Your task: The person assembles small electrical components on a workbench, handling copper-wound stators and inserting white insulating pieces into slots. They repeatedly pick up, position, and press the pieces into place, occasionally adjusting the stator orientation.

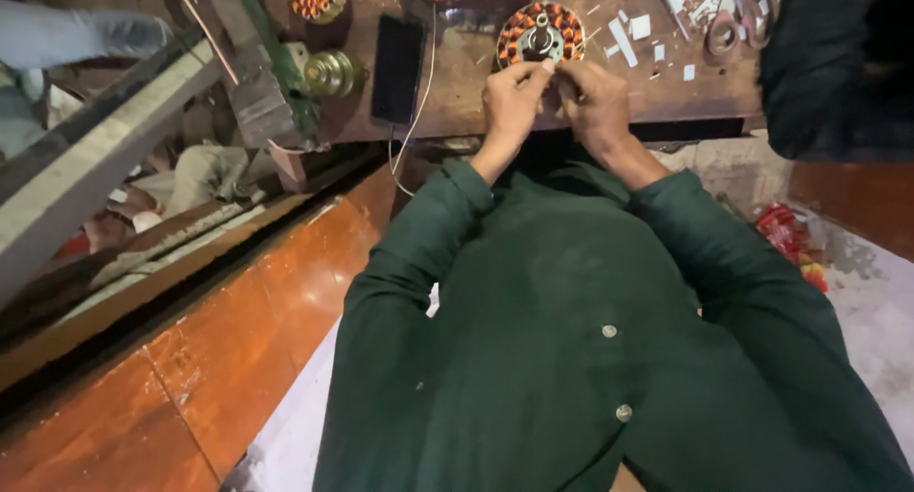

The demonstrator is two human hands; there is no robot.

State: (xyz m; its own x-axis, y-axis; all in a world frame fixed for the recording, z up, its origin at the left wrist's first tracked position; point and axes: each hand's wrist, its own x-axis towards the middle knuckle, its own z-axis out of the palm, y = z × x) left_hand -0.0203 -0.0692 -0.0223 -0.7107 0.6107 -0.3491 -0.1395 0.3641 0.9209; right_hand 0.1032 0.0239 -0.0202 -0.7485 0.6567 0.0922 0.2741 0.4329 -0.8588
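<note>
Both hands meet at the top centre of the frame, over the near edge of the surface. The left hand and right hand each have fingertips closed in a pinching grip on a small white slip, just below the copper-wound stator. A black phone lies left of it.

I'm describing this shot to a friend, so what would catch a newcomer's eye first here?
The two hands, left hand and right hand, meet at the bench edge, pinching something small and pale. Just beyond them sits a round stator with copper-orange windings. A dark phone lies to its left, and dark green sleeves fill the foreground.
</note>
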